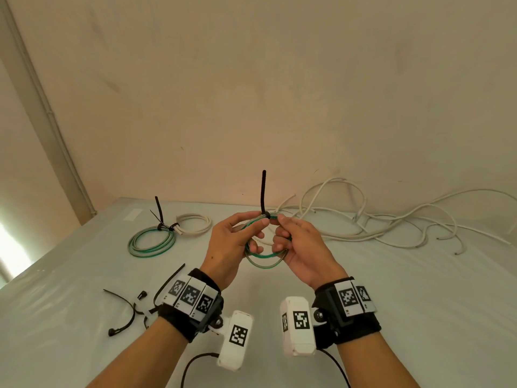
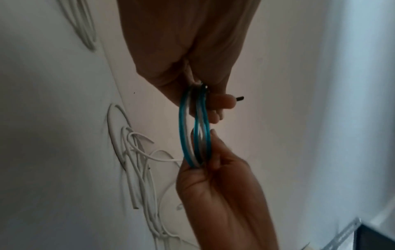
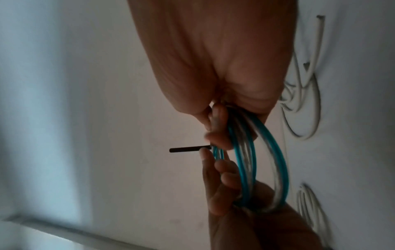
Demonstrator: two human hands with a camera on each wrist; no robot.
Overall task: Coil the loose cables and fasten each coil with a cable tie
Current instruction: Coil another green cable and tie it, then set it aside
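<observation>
The held coil (image 1: 264, 257) at centre frame shows green and clear-grey turns; in both wrist views it reads teal-blue and white. Its cable tie (image 1: 263, 193) is black. At left centre, a second green-and-grey coil (image 1: 152, 242) and a cream-white coil (image 1: 194, 223) carry black ties. The loose cables (image 1: 391, 222) at right are white. The spare ties (image 1: 126, 312) at lower left are black. The desk (image 1: 419, 289) is pale grey-white. The wrist bands (image 1: 191, 296) are black with black-and-white square-coded markers.
</observation>
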